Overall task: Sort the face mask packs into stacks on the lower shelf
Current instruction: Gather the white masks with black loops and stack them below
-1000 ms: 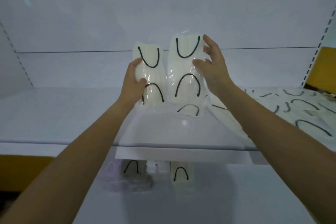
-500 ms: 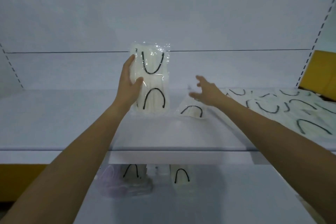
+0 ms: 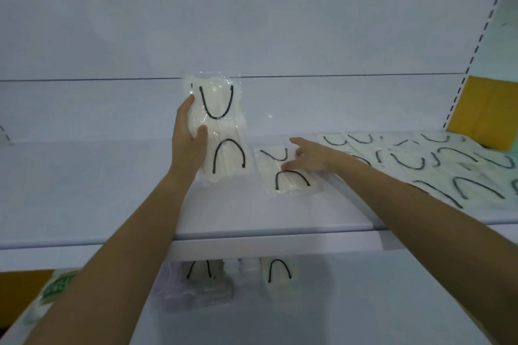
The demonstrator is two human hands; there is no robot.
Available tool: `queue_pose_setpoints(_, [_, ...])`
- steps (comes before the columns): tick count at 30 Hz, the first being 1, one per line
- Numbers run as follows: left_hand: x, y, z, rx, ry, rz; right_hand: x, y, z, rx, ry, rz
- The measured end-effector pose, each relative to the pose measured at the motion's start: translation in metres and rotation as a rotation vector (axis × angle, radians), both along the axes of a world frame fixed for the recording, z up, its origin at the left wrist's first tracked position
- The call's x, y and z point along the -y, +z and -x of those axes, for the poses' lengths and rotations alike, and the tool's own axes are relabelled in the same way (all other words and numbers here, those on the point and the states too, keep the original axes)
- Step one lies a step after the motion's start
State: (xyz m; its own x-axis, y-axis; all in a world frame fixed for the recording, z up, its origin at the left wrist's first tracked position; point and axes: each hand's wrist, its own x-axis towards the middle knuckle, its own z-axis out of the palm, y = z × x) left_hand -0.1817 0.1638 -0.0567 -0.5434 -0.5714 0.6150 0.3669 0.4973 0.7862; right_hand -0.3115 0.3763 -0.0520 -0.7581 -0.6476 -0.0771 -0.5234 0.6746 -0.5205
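Note:
My left hand (image 3: 188, 145) grips an upright bundle of white mask packs (image 3: 221, 131) with black ear loops, held above the upper shelf (image 3: 112, 204). My right hand (image 3: 311, 158) lies with spread fingers on a single flat mask pack (image 3: 286, 173) on that shelf, just right of the bundle. Several more packs (image 3: 437, 168) lie spread over the shelf's right part. On the lower shelf (image 3: 336, 302), under the upper shelf's front edge, stand two short stacks of packs: a left stack (image 3: 201, 280) and a right stack (image 3: 279, 277).
A yellow cardboard box (image 3: 485, 112) stands at the far right behind the spread packs. A green and white package (image 3: 56, 291) sits at the lower left. The upper shelf's front lip overhangs the lower stacks.
The two packs held side by side a second ago are now one bundle in my left hand. My right hand let go, dropped to the shelf and now rests on a flat pack.

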Motion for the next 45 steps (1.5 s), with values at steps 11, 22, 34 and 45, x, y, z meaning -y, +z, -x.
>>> queue_pose_setpoints(11, [-0.005, 0.001, 0.002, -0.026, 0.155, 0.057, 0.005, -0.008, -0.007, -0.154, 0.08, 0.449])
queue_pose_setpoints(22, [-0.036, 0.018, 0.001, -0.002, -0.21, -0.203, 0.038, 0.03, -0.055, -0.144, 0.039, 0.889])
queue_pose_setpoints(34, [-0.029, 0.017, 0.001, 0.027, -0.366, -0.023, 0.047, 0.018, -0.07, -0.092, -0.053, 0.783])
queue_pose_setpoints(45, [-0.041, 0.02, 0.019, -0.073, -0.228, 0.352, 0.021, 0.025, -0.064, -0.237, -0.12, 0.792])
